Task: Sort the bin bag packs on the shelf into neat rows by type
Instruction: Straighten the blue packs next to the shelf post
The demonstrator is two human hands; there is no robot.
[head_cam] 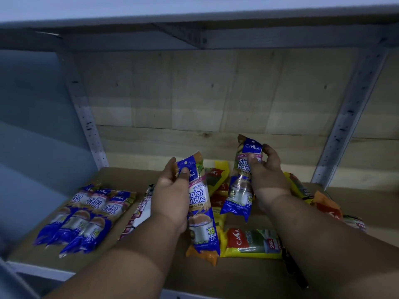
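My left hand grips a blue "Singlet Handle" bin bag pack, held above the shelf. A second blue pack of the same kind is lifted upright in my right hand, whose fingers curl round its upper part. Three blue packs lie side by side in a row on the left of the wooden shelf board. Below and behind my hands lies a loose heap of yellow and red packs, with an orange pack under the left-hand blue one.
A maroon and white pack lies between the blue row and my left arm. More yellow, orange and red packs lie at the right. Grey metal uprights flank the bay, with an upper shelf overhead.
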